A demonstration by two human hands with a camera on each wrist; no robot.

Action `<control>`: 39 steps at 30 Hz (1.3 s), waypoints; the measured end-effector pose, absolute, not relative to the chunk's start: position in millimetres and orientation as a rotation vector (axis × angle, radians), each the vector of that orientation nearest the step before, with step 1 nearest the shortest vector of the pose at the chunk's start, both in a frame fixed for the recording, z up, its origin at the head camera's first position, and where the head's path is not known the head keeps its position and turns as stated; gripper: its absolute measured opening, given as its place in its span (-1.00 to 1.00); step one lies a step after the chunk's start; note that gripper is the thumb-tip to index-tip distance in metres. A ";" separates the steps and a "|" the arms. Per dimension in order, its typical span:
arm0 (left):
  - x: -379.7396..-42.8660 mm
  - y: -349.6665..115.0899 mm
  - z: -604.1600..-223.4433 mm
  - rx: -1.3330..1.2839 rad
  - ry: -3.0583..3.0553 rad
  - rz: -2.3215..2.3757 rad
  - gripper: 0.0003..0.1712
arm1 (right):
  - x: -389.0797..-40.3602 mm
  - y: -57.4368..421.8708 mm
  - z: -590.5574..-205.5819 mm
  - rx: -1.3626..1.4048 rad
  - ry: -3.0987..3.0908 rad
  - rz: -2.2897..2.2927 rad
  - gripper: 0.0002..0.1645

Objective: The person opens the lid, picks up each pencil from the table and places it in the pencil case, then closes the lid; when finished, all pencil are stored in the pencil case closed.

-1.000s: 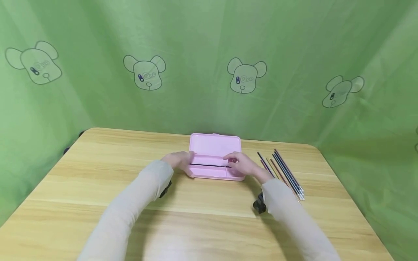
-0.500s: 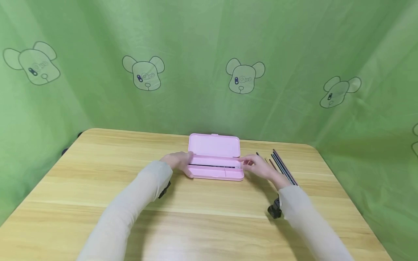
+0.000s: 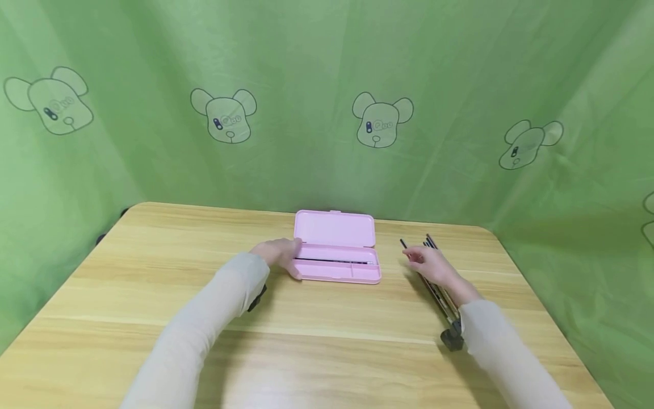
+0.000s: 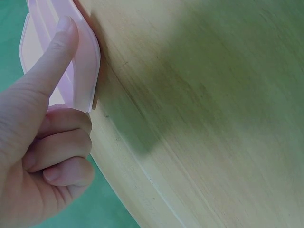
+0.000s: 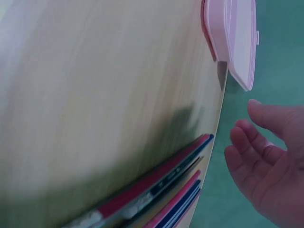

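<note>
A pink pencil case (image 3: 334,228) lies at the far middle of the table, lid raised. In its long compartment is a dark pencil (image 3: 332,261). My left hand (image 3: 280,253) holds the case's left end; in the left wrist view the thumb (image 4: 61,45) lies over its edge and the other fingers are curled at the end. To the right of the case, my right hand (image 3: 434,266) is over a bunch of pencils (image 5: 154,174), partly covering them in the head view. In the right wrist view its fingers are loosely bent, with nothing between them and the thumb.
The wooden table (image 3: 306,352) reaches back to a green curtain (image 3: 306,165) printed with bear heads. The case stands near the table's far edge. A small black wrist camera (image 3: 452,336) hangs under the right sleeve.
My right hand has moved from inside the case, past its right end, to over the pencils on the right. The dark pencil's right end in the case is now uncovered. My left hand stays.
</note>
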State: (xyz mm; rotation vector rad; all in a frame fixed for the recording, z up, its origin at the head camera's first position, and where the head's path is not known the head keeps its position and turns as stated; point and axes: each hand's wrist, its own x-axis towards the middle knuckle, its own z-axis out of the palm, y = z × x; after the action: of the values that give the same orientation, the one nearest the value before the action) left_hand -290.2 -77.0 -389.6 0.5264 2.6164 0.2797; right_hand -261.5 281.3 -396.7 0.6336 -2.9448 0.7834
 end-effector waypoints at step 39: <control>-289.7 -77.3 -387.9 0.539 2.609 0.284 0.05 | -253.1 284.3 -409.7 0.492 -3.264 0.635 -0.50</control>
State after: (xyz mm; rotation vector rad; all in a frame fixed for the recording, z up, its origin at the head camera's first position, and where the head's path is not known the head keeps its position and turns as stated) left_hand -289.7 -77.3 -387.9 0.5394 2.6087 0.2841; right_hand -253.1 284.3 -409.7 0.4924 -3.2642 0.6348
